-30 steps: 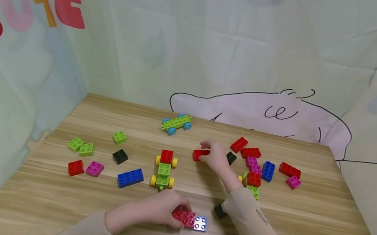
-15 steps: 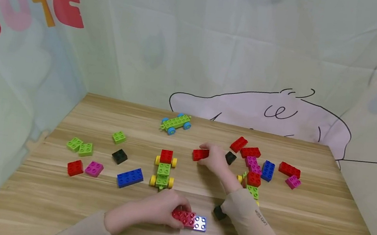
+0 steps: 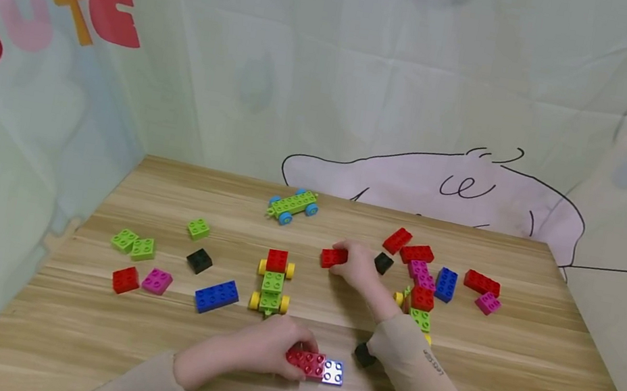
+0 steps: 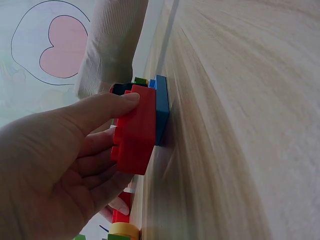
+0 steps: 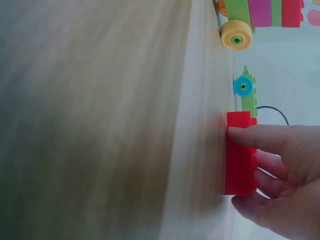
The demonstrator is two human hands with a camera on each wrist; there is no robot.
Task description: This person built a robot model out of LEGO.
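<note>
My left hand [image 3: 271, 345] grips a long red brick [image 3: 308, 364] near the front of the table. This brick sits on a blue brick [image 3: 333, 372], whose studs stick out on the right. The left wrist view shows my thumb pressed on the red brick [image 4: 137, 130], with the blue brick [image 4: 162, 105] against the tabletop. Farther back, my right hand [image 3: 356, 264] holds another red brick [image 3: 331, 258] by its sides, fingers partly covering it. From the right wrist, that red brick [image 5: 239, 160] appears down at the table surface, between thumb and fingers.
A yellow-wheeled brick car [image 3: 273, 283] stands between the hands, left of centre. Behind it is a green, blue-wheeled base [image 3: 294, 203]. Loose bricks lie left, including a blue one [image 3: 217, 296]. Another brick car [image 3: 422, 299], partly behind my right sleeve, stands among bricks on the right.
The knuckles of my right hand sit slightly lower than a second ago. My left hand and the bricks stay in place.
</note>
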